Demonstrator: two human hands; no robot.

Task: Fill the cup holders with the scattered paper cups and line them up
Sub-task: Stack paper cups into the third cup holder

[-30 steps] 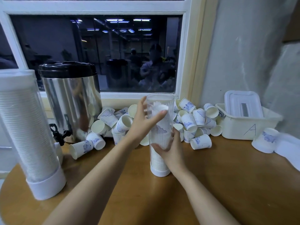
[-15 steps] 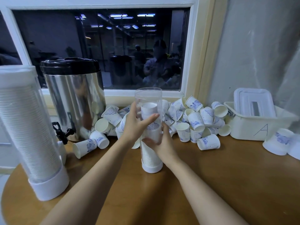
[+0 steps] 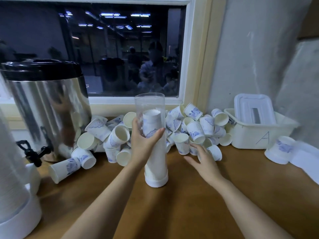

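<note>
The wooden counter runs below a dark window. A steel urn with a black lid stands at its back left. A big cup holder, packed with cups, stands upright at the left edge. A loose pile of paper cups lies along the back edge, the cups tipped every way, from the urn across to a white bin marked A at the back right.

In the middle of the counter, just in front of the pile, 1 clear cup holder stands upright, long axis vertical, open mouth up and white base down on the wood. The stack inside stops short of the mouth.

The left hand grips this tube about halfway up, thumb across the front and fingers curled round the far side. The right hand holds nothing: it is spread wide, fingers straight, low over the counter right of the tube, its fingertips at the nearest cups of the pile; whether they touch I cannot tell.

1 cup sits alone beside the bin.
</note>
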